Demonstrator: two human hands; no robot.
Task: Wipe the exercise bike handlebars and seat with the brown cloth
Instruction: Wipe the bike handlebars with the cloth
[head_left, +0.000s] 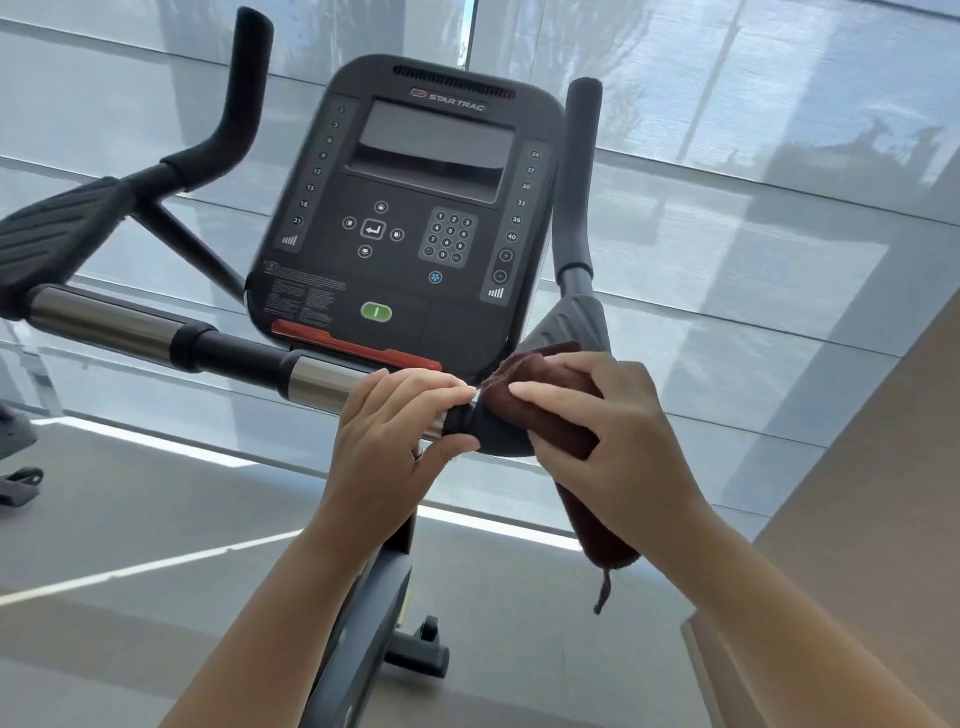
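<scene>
Brown cloth (545, 415) is bunched over the black joint of the handlebars (311, 376), just below the console (415, 208), with its loose tail hanging down past that joint so there's spare fabric to work with. Right hand (613, 441) is clamped on the cloth, pressing it onto the bar. Left hand (400, 431) is curled tight around the chrome section right beside it, I'd guess to brace the bar. Seat isn't visible, so that part's probably still to do.
</scene>
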